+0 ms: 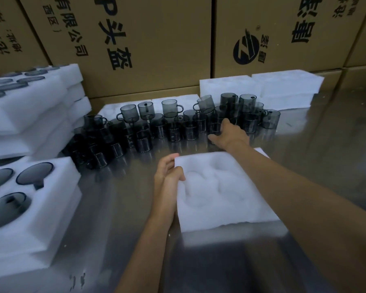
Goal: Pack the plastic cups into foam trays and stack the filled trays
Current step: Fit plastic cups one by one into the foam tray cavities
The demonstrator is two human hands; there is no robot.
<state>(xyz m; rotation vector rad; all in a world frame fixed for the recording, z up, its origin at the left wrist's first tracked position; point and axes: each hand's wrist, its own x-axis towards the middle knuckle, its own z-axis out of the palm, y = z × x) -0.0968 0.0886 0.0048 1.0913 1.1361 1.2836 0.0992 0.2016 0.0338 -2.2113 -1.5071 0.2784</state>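
A white foam tray with empty round pockets lies on the steel table in front of me. My left hand holds its left edge, thumb curled over the rim. My right hand reaches past the tray's far edge into a crowd of smoky grey plastic cups, its fingers curled round one cup at the front of the row. Several cups stand stacked in twos across the table's middle.
Filled foam trays holding cups are stacked at the left, with a taller pile behind. Empty foam trays sit at the back right. Cardboard boxes wall off the back. The steel table is bare at right.
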